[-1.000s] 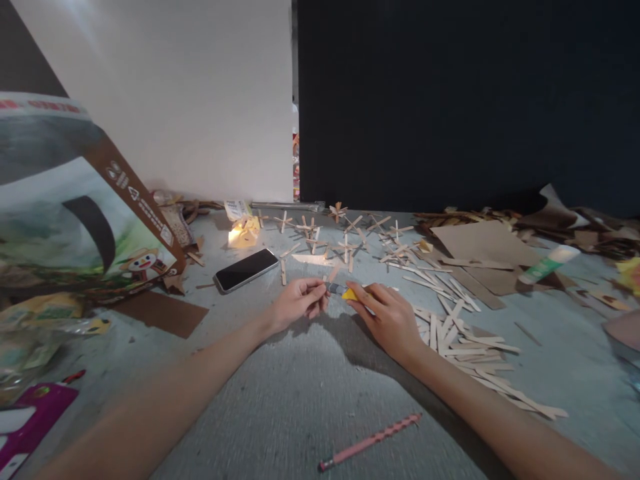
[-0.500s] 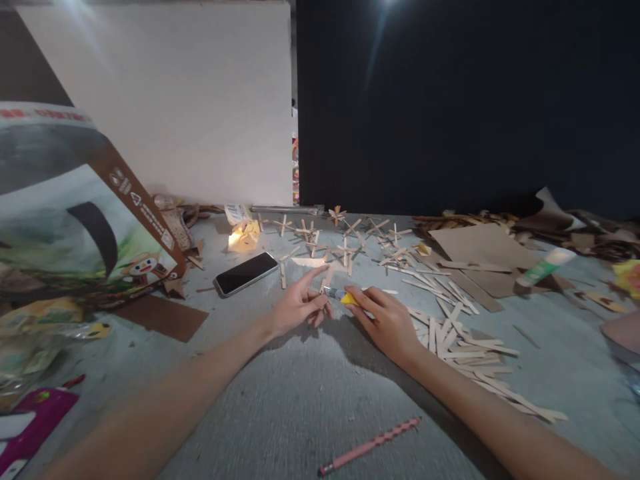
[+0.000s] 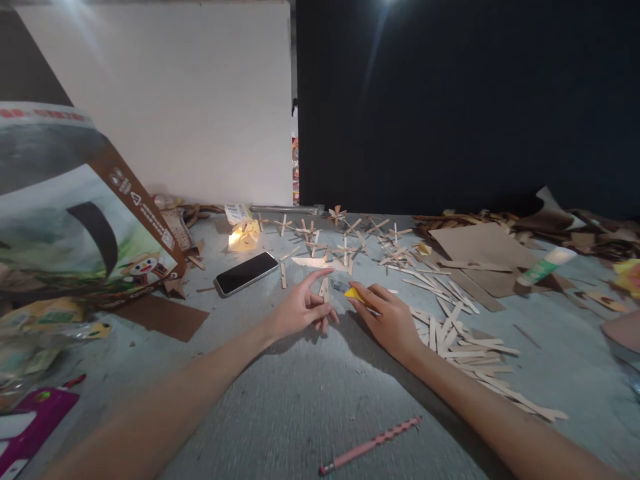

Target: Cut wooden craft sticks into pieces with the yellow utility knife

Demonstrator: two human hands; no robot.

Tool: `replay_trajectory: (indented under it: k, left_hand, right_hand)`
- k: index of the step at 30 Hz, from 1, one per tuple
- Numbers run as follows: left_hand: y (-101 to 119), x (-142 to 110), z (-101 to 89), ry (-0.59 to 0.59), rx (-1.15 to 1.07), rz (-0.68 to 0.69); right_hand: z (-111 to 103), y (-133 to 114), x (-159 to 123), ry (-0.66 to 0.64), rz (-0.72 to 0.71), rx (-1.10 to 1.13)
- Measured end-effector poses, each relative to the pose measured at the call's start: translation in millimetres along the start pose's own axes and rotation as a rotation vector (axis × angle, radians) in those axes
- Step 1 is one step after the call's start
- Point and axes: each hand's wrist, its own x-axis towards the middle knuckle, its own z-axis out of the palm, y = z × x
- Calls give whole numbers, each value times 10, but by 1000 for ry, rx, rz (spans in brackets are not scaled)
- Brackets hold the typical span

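We see our left grip [image 3: 303, 308] pinching a small wooden piece [image 3: 325, 291] between the thumb and the folded fingers, while its index finger stretches out toward the right. The piece is just above the middle of the counter [image 3: 260, 413], its long axis running away from us and its free end pointing to the back. Our right grip [image 3: 390, 319] is closed around a yellow tool [image 3: 354, 294] (the fingers hide its rear part), and the tool's grey front end points left and slightly away from us, its long axis slanting across that of the piece. The two are near each other, and from this view we cannot tell whether they touch. Behind our hands we have crossed sticks [image 3: 345, 248] spread out, with a dark-screened phone [image 3: 247, 273] lying aslant to their left. Loose sticks [image 3: 480, 360] heap up to the right of our right grip, and beyond them a green-and-white tube [image 3: 545, 267] leans by brown card [image 3: 475, 243]. Nearest us lies a pink pencil [image 3: 373, 445], slanting away toward the right.
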Motion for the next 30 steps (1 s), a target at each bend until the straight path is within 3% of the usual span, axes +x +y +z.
replay_trajectory:
  k: [6,14,20,30]
  left_hand:
    - [-6,5,-4,19,18,12]
    - [-40,14,15,76,55,4]
    - [-69,29,51,187,232,-41]
    - [-125,96,-31,441,619,105]
  right_hand:
    - [-15,-18,-8,-45,47,192]
    - [-40,-38,-17,-144,68,187]
    - [-36,-12,-31,-133,90,162]
    - [-35,-90,-21,-181,138,35]
